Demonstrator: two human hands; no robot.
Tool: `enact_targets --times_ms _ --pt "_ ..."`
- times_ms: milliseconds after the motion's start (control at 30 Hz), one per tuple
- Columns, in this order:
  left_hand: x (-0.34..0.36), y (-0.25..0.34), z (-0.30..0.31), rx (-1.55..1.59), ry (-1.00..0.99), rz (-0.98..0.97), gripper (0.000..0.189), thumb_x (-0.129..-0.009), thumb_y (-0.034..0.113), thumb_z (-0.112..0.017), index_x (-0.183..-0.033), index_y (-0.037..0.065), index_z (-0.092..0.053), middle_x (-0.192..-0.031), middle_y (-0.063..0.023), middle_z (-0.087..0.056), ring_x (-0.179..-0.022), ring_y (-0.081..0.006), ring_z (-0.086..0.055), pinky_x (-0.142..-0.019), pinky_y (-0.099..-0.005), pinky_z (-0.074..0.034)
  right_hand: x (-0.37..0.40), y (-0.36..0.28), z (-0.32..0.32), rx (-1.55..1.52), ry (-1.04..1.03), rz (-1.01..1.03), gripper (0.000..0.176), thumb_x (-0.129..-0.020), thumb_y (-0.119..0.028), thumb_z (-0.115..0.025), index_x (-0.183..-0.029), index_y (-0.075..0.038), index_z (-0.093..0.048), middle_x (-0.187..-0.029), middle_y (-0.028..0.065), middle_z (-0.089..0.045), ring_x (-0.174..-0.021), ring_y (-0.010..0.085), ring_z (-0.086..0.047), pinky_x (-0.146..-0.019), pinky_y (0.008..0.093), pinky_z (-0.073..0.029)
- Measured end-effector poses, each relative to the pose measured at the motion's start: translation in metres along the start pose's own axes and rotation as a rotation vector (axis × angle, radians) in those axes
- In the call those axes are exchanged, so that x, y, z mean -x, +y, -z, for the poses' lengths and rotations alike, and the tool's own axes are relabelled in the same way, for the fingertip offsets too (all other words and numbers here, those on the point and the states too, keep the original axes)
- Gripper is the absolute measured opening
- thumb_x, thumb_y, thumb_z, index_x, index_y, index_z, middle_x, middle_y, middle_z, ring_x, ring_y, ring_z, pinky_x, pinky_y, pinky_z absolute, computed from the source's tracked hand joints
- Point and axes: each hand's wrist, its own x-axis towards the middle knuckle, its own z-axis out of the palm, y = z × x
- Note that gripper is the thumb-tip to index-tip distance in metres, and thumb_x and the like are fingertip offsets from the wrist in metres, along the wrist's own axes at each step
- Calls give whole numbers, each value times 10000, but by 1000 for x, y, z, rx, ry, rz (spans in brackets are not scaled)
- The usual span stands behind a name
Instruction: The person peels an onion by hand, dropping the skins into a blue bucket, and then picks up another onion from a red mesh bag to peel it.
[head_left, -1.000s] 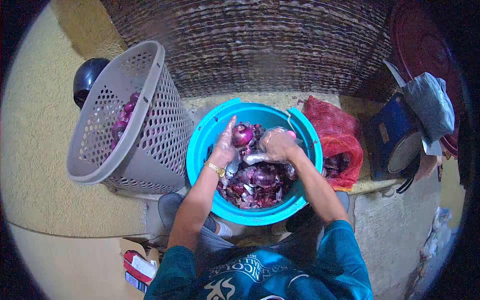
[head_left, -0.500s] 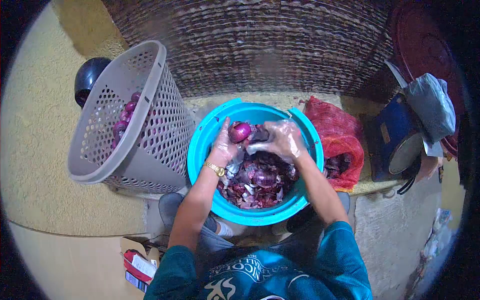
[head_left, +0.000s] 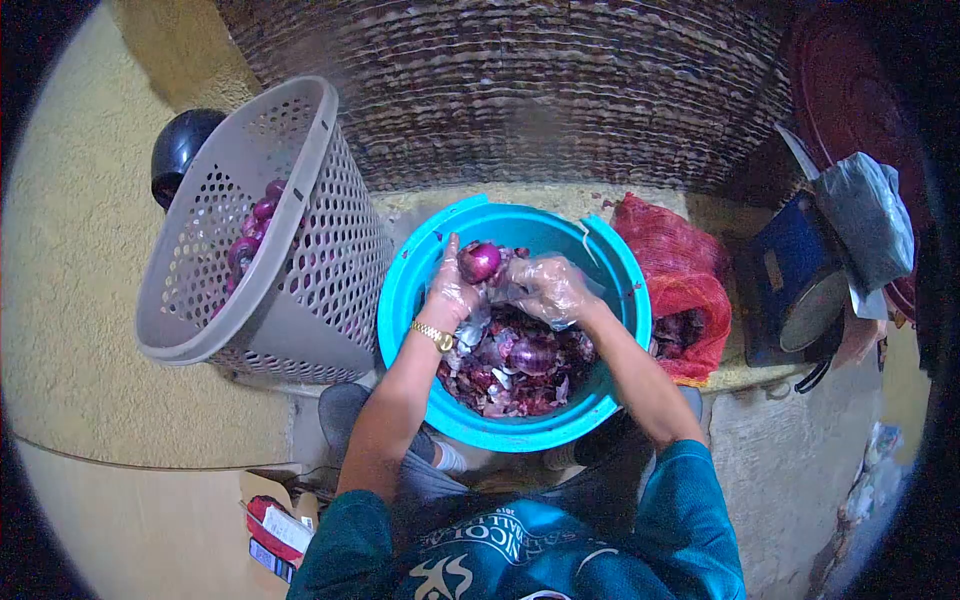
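Note:
My left hand, in a clear plastic glove, is closed on a shiny red onion above a turquoise basin. Close to the onion's right side is my right hand, also gloved, its fingers curled together. What they pinch, if anything, is too small to make out. Below both hands the basin holds dark loose onion skins, and another red onion lies among them.
A tall grey perforated basket with several red onions stands left of the basin. Right of it lies a red mesh sack, open at its front. Farther right are a blue scale-like box and a grey plastic bag.
My right hand has drawn its fingers in and lowered slightly, and the dark skin between the hands no longer shows there. My left hand keeps the onion in nearly the same place.

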Motion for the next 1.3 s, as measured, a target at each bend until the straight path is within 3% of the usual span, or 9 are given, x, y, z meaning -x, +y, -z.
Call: enact_targets --times_ms 167,233,267,400,567,633,833,1167,1300 --pt "11 4 -5 -40 62 22 577 -910 595 -496 -1192 92 -525 -1148 -147 -607 -1028 -313 -608 -882 -479 -521 2 -1 3 -10 -224 -89 355 -735 -398 -729 -983 -146 -693 -862 138 -681 -803 342 -662 -700 472 -513" --pt "21 -2 -20 -99 130 -115 531 -926 544 -513 -1180 78 -537 -1107 -139 -615 -968 -280 -624 -844 -441 -539 -5 -24 23 110 -264 -287 502 -726 -564 -693 -992 -138 -704 -826 158 -678 -788 349 -664 -717 488 -507" --pt "21 -4 -22 -99 129 -115 531 -926 544 -513 -1180 78 -537 -1107 -139 -615 -968 -280 -624 -844 -441 -539 3 2 3 136 -93 -245 658 -711 -698 -636 -1027 -123 -692 -763 175 -666 -750 364 -657 -700 488 -504" --pt "-10 -10 2 -25 -8 -78 363 -946 394 -538 -1092 66 -591 -1052 -109 -644 -908 -232 -637 -864 -433 -528 -2 -10 13 314 29 -457 747 -625 -765 -655 -970 -102 -676 -708 181 -642 -720 364 -650 -642 472 -488" --pt "14 -7 -12 -119 -186 -92 228 -930 276 -575 -1018 70 -619 -1019 -90 -661 -905 -224 -643 -899 -419 -516 -2 -13 11 321 142 -393 729 -611 -731 -700 -964 -97 -641 -688 155 -631 -679 357 -638 -616 473 -478" --pt "29 -5 -29 -44 -213 73 210 -921 265 -607 -1012 76 -618 -1005 -89 -657 -889 -227 -643 -868 -396 -527 -3 -16 11 290 142 -385 714 -609 -713 -718 -953 -94 -629 -683 148 -629 -669 352 -634 -608 472 -474" --pt "21 -12 -29 -62 -127 -56 310 -912 393 -625 -996 94 -630 -934 -67 -663 -868 -203 -645 -813 -385 -534 -3 -9 3 299 299 -364 672 -603 -687 -740 -860 -84 -589 -667 140 -620 -645 345 -625 -581 468 -461" --pt "15 -11 -24 -60 -44 -70 269 -917 360 -631 -1000 104 -636 -898 -46 -663 -764 -173 -633 -743 -360 -543 -7 -16 6 324 298 -343 692 -608 -715 -716 -725 -44 -588 -618 158 -619 -598 346 -637 -572 451 -499" --pt "20 -11 -26 -86 -134 -80 268 -919 357 -630 -995 100 -627 -908 -48 -658 -791 -181 -634 -769 -367 -539 -7 -14 6 295 288 -347 671 -628 -706 -710 -693 -51 -580 -610 164 -612 -587 350 -627 -558 453 -486"
